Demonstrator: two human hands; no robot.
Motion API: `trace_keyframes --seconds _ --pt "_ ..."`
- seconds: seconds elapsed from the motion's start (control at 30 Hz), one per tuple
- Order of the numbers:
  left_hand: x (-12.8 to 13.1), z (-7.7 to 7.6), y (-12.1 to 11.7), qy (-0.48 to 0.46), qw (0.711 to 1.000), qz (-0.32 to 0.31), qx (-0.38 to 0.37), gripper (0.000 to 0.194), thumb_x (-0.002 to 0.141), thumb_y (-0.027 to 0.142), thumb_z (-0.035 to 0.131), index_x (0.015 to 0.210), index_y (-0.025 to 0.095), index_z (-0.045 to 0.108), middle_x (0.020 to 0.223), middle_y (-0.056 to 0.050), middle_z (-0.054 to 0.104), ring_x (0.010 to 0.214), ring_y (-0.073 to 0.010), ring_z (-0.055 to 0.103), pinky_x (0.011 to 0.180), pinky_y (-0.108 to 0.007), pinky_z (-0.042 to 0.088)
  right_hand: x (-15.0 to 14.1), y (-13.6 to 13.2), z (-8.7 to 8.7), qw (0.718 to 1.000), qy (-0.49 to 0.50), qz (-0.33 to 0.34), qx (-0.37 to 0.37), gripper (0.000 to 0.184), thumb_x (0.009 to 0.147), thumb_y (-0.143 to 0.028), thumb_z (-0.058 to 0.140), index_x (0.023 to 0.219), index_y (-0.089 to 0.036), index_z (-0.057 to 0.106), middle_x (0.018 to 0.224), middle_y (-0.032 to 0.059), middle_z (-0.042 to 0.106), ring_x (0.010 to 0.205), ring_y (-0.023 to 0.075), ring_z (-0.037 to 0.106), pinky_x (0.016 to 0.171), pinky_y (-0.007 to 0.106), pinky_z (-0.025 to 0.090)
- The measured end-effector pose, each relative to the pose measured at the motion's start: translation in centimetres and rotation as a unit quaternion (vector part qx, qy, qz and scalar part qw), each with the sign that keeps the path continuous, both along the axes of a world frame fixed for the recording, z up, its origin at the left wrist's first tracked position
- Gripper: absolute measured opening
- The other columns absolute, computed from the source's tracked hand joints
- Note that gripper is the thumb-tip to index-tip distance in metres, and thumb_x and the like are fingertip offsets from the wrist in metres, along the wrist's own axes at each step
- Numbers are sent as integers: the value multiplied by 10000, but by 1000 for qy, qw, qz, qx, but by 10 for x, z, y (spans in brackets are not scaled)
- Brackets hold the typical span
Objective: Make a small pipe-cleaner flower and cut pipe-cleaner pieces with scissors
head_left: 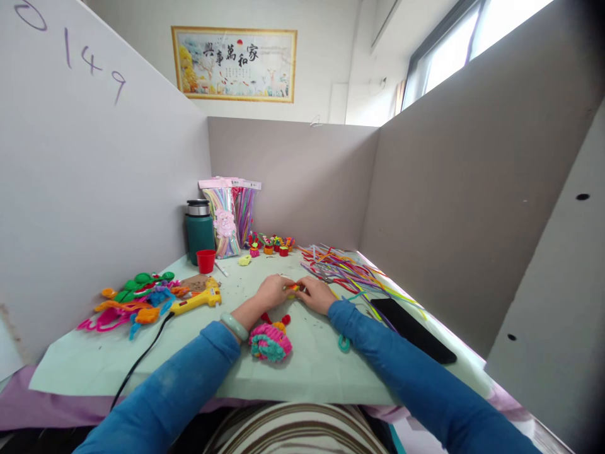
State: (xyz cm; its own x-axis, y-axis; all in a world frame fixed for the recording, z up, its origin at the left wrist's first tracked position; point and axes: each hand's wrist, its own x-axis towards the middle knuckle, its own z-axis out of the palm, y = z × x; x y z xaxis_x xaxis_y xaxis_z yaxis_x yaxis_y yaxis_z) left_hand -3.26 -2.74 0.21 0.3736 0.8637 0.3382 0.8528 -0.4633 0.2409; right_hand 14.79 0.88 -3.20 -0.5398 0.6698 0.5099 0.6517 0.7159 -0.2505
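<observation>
My left hand (273,292) and my right hand (316,295) meet over the middle of the table. Their fingers pinch a small yellow and orange pipe cleaner piece (295,289) between them; much of it is covered by the fingertips. Just below my left wrist sits a pink and turquoise pipe cleaner craft (271,342) with red and orange bits at its top. A curled turquoise pipe cleaner (344,343) lies under my right forearm. Beyond my right hand spreads a pile of loose pipe cleaners (331,261) in many colours.
On the left lie a yellow glue gun (198,301) with a black cord and coiled pipe cleaner pieces (142,296). Behind them stand a red cup (206,261), a green bottle (200,233) and bagged pipe cleaners (224,217). Small finished crafts (269,246) line the back. A black slab (413,330) lies right.
</observation>
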Motion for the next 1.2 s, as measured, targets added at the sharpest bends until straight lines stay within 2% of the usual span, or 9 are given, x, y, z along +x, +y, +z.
trace_keyframes --seconds 0.17,0.43,0.8,0.97,1.07,1.2 --pt "2 -1 0 25 999 24 0 283 858 413 502 939 251 719 944 -51 719 908 -195 621 824 -246 416 0 -1 0 1000 -2 -6 -2 182 841 -290 600 977 -173 632 917 51 626 708 119 545 652 239 390" --pt "7 3 -6 62 998 12 8 274 863 408 502 927 227 697 989 -87 696 972 -221 604 906 -301 397 0 -1 1 1000 -9 -7 1 196 843 -318 594 964 -169 634 903 50 628 703 124 537 651 244 383" --pt "4 -8 4 -14 998 50 44 346 808 230 527 1138 183 623 1104 -84 665 1001 -194 599 877 -264 427 -1 -3 4 1000 -17 -25 1 197 849 -341 582 923 -162 621 896 45 624 702 119 534 647 238 372" --pt "2 -10 6 2 999 38 9 319 812 312 558 1088 183 652 1011 -78 700 917 -207 626 817 -274 442 0 -2 2 1000 -19 -18 -4 220 837 -337 602 975 -167 620 924 48 628 708 120 541 651 238 379" --pt "1 -8 4 3 999 32 17 337 814 378 569 1067 176 661 998 -86 700 910 -214 626 816 -277 441 1 -1 1 1000 -13 -13 -2 238 836 -346 603 995 -169 617 934 49 630 714 123 546 652 239 384" --pt "2 -6 2 29 999 -8 29 309 847 416 526 996 198 687 1006 -83 692 964 -212 609 866 -275 425 1 0 0 1000 -10 -6 -2 256 841 -359 594 1013 -171 612 946 53 632 724 126 551 645 240 387"
